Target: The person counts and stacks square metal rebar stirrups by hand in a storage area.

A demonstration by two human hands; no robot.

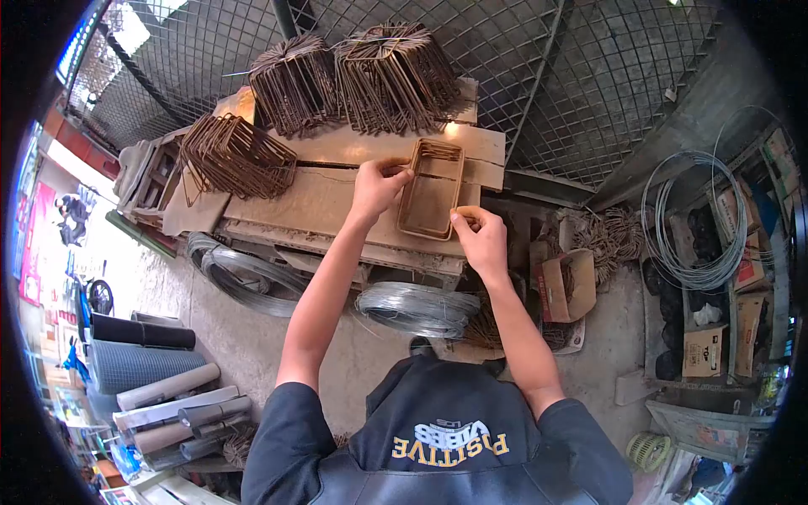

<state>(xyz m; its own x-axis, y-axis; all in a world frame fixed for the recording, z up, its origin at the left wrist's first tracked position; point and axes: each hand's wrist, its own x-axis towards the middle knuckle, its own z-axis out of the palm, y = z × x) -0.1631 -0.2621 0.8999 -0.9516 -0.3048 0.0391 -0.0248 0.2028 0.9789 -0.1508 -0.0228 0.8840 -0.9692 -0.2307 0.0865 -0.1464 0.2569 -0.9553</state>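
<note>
Several rectangular rebar stirrups [425,236], bent from thin brownish rod and lined up as one frame, lie on a wooden workbench [328,181]. My left hand [381,185] pinches their left side near the upper half. At the lower right corner, my right hand [481,236] has its thumb and fingers closed on the rod. How many loops are in the frame I cannot make out. Farther left on the bench sits a leaning bundle of stirrups [236,158]. Two taller bundles, one left [293,84] and one right [396,76], stand at the back.
A wire mesh screen [497,76] rises behind the bench. Coils of grey wire [418,309] lie below its front edge. To the right are an open cardboard box [566,288] and a hanging wire coil [694,220]. Mesh rolls [143,366] lie on the left.
</note>
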